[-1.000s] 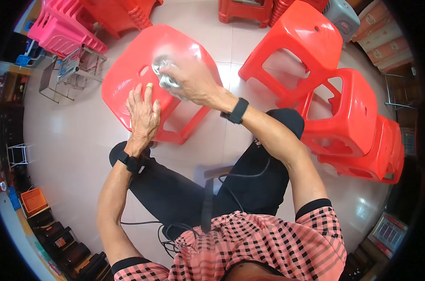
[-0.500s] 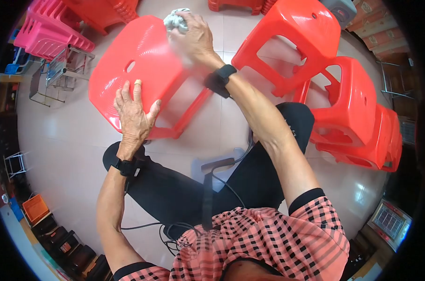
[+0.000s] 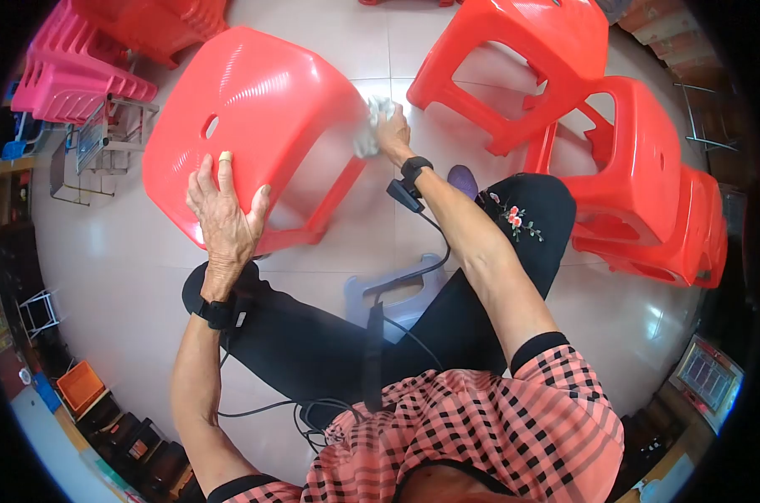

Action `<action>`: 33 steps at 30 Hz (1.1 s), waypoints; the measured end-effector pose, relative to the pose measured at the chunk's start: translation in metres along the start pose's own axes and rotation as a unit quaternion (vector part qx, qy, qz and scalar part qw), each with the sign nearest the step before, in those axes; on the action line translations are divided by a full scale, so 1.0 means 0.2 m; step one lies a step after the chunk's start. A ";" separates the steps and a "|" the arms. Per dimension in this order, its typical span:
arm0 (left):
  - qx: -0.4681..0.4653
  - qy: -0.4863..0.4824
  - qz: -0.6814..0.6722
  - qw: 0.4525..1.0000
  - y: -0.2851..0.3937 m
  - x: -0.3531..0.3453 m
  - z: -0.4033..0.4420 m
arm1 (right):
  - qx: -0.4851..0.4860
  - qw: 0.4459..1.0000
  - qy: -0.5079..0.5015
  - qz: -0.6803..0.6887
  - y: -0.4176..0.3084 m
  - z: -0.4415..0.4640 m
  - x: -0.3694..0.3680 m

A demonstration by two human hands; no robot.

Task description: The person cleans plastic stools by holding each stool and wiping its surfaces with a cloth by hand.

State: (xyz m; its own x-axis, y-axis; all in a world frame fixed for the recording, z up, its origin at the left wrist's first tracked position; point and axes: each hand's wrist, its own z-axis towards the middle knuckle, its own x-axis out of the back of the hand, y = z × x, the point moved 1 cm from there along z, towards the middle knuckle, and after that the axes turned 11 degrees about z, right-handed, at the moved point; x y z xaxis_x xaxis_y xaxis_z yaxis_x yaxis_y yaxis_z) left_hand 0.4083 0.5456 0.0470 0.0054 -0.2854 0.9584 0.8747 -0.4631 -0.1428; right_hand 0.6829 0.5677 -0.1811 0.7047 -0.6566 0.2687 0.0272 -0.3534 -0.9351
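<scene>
Left hand (image 3: 225, 220): open, palm down, fingers laid on the near part of the seat, thumb spread away from them. You grip nothing with it; a pale band (image 3: 225, 156) circles your index finger near its tip.

Right hand (image 3: 394, 134): closed round a crumpled grey-white cloth (image 3: 370, 134), beside the right side of the stool. Blur there; cannot tell whether cloth and plastic touch.

Glossy red plastic stool (image 3: 263, 105): on the pale tiled floor (image 3: 313, 293), in front of you and toward your left, oval slot (image 3: 209, 127) in its seat.

Surroundings: other red plastic stools (image 3: 635, 168) stand to your right; stacked pink plastic stools (image 3: 70, 84) at far left, beside a metal-framed item (image 3: 112, 138). A pale blue-grey plastic piece (image 3: 397, 299) shows between your legs. Black band on each wrist; dark cable (image 3: 263, 411) loops near your lap.
</scene>
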 end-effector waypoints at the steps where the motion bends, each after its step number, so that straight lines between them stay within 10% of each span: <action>1: -0.002 -0.001 0.001 1.000 0.00 0.00 0.00 | -0.057 0.998 -0.018 -0.009 0.01 -0.01 0.03; 5: -0.002 0.006 -0.019 1.000 -0.02 -0.02 -0.01 | -0.067 0.997 -0.013 0.035 -0.07 -0.05 0.05; 15: 0.018 0.030 -0.079 0.996 -0.08 -0.07 -0.02 | 0.276 0.941 0.010 0.197 -0.78 -0.52 0.10; 28: -0.003 0.036 -0.033 0.999 -0.06 -0.06 -0.01 | 0.536 0.795 -0.270 0.085 -0.24 -1.13 -0.11; 33: -0.010 0.015 0.039 0.999 -0.02 -0.02 -0.01 | 0.308 0.864 -0.390 -0.083 0.09 -1.07 -0.06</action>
State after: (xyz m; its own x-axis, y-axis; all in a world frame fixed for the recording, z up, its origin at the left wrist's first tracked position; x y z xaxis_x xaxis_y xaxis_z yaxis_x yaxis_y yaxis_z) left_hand 0.4033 0.5466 0.0431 0.0578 -0.3457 0.9366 0.8628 -0.4547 -0.2211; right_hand 0.5229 0.4272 -0.1527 0.9113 0.1025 0.3988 0.3773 0.1803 -0.9084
